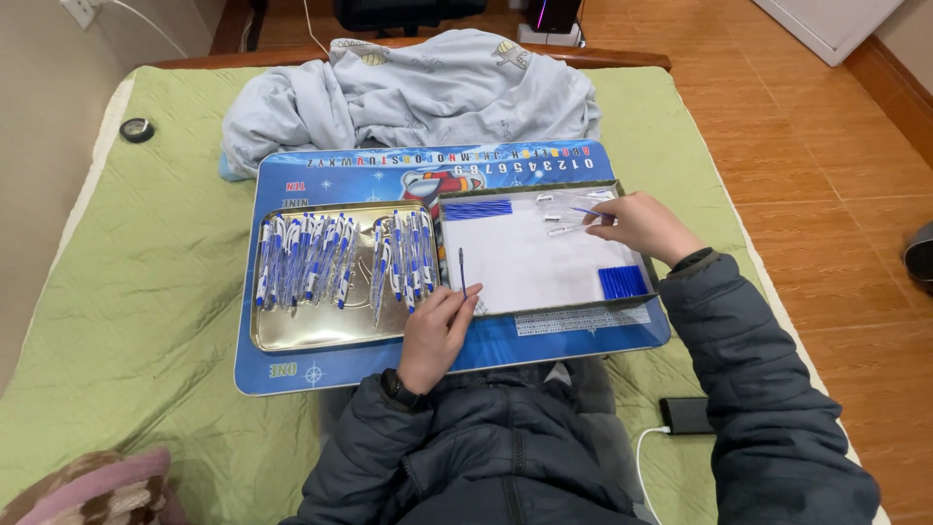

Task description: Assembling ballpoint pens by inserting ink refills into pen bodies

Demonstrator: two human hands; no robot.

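Note:
My left hand point(434, 331) pinches a thin blue pen refill point(462, 270), held upright over the near left corner of a shallow tray lined with white paper point(530, 272). My right hand point(641, 226) is at the tray's far right, fingers closed on a small thin blue piece point(586, 211) next to clear pen parts point(564, 228). A row of blue refills point(476, 209) lies at the tray's far left, and a stack of short blue pieces point(623, 282) at its near right. A metal tray point(321, 331) to the left holds several assembled blue-and-white pens point(340, 258).
Both trays sit on a blue lap board point(292, 369) on a green quilted bed point(146, 282). A crumpled pale blanket point(408, 92) lies beyond the board. A phone on a charging cable point(687, 415) rests at my right, and a small round black object point(136, 129) at the far left.

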